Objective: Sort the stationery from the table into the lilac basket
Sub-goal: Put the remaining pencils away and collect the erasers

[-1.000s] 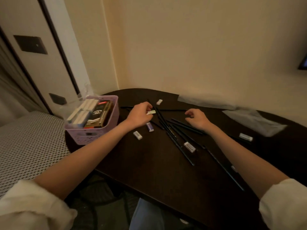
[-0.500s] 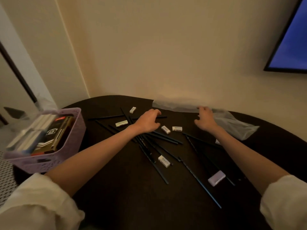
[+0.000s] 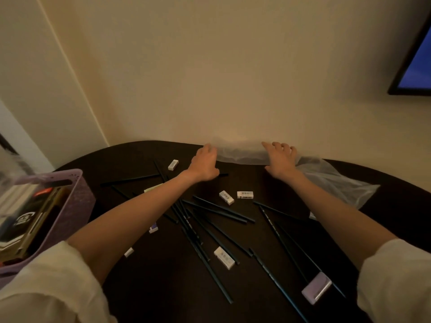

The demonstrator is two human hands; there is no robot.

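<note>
- Head view: a dark, rounded table (image 3: 268, 299) fills the lower frame, pushed against a cream wall (image 3: 210, 66), with the corner of a dark-framed screen (image 3: 417, 66) at upper right.
- A lilac basket (image 3: 77, 206) stands at the table's left edge, already packed with upright boxes and packs, one dark with a white logo, one with a red top.
- A clear plastic bag (image 3: 335, 183) lies crumpled along the wall at the table's far edge.
- The left hand (image 3: 205, 164) reaches to the bag's left end, fingers curled at its edge; whether they actually pinch the plastic cannot be told.
- The right hand (image 3: 279, 159) rests on the bag's middle, fingers bent and loosely spread over the plastic.
- Black pencils (image 3: 210, 229) lie scattered and crossing between the two forearms, well apart from the basket.
- A pale purple eraser (image 3: 316, 289) sits near the right sleeve.
- White erasers (image 3: 245, 194) are strewn among the pencils; one (image 3: 173, 164) lies just left of the left hand, another (image 3: 224, 257) nearer the front edge.
</note>
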